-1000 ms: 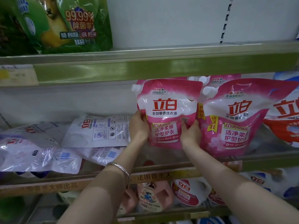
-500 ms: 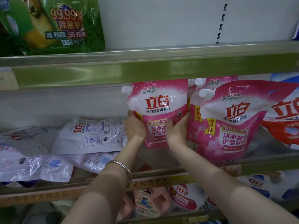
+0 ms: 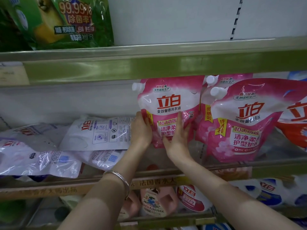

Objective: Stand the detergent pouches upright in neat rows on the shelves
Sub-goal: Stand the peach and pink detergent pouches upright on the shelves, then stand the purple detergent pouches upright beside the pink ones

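A pink detergent pouch [image 3: 169, 103] with a white cap stands upright on the middle shelf [image 3: 232, 170]. My left hand [image 3: 141, 131] grips its lower left edge. My right hand [image 3: 177, 138] lies flat on its lower front, fingers spread. To its right stands a second pink pouch [image 3: 240, 123], with another one [image 3: 232, 79] behind. A red and white pouch [image 3: 297, 123] stands at the far right. Several white pouches [image 3: 98, 133] lie flat in a pile on the left part of the same shelf.
A green pouch [image 3: 66, 22] stands on the top shelf at the left; the green shelf rail [image 3: 166, 65] runs just above the pink pouches. Bottles and jugs [image 3: 191, 198] fill the shelf below. My left wrist wears a silver bracelet [image 3: 119, 178].
The held pink pouch has shifted left, away from the neighbouring pink pouch, then steadied upright. My right hand went from gripping its edge to pressing flat on its front.
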`<act>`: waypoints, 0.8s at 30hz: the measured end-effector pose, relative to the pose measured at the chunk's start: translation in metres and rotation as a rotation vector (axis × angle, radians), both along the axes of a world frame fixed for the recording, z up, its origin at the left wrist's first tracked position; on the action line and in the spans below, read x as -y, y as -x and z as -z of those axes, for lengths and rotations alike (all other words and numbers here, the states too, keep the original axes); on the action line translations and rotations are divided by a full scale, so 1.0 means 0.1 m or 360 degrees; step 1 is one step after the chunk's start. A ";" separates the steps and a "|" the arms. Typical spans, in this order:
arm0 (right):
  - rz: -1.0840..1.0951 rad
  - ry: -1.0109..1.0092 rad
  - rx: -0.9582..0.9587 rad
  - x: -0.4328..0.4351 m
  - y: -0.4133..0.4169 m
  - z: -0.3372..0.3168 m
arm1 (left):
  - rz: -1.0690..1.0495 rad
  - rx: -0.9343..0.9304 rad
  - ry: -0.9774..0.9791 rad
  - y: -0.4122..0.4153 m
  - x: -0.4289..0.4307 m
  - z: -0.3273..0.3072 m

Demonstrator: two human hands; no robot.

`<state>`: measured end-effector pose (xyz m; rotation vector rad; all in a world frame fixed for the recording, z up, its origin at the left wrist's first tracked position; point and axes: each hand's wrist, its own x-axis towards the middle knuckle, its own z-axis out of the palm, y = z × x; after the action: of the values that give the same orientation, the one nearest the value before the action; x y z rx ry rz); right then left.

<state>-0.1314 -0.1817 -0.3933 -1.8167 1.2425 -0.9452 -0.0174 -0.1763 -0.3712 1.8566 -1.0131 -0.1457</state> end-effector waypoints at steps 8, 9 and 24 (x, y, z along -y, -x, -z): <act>0.0046 0.0165 -0.0222 -0.38 -0.11 -0.01 | 0.0134 0.0208 -0.0133 -0.15 -0.51 0.06; 0.0019 0.0224 -0.0284 -0.43 -0.13 -0.05 | 0.0117 0.0304 -0.0207 -0.20 -0.58 0.05; -0.0570 0.0607 -0.0908 -0.68 -0.87 -0.09 | -0.0513 0.0260 -0.0687 -1.32 -1.26 -0.10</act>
<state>-0.0440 -0.1141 -0.3843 -2.6302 1.0342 -0.4917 0.1150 -0.0507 -0.3610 2.4343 -0.8181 -0.0184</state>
